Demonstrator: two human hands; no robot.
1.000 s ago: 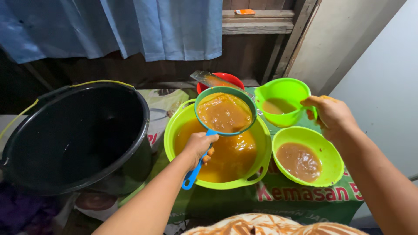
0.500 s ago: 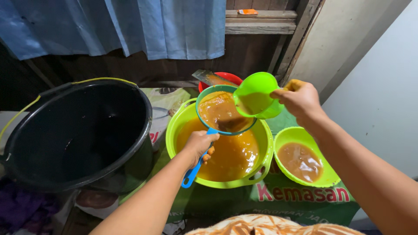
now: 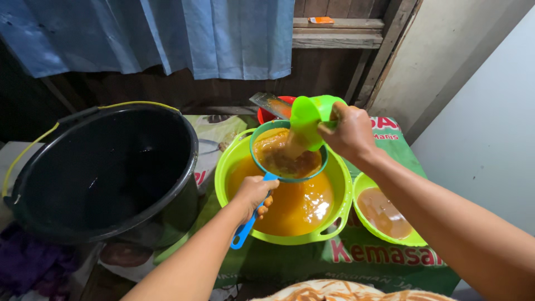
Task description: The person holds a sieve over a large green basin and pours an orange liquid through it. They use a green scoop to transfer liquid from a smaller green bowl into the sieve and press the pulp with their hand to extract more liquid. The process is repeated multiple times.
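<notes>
Strainer handle gripped in left hand fingers; right hand fingers clasp tipped green cup above it.

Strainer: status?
Left hand grips strainer handle over big bowl. Right hand tips cup, pouring in. Nothing blocking.
</notes>
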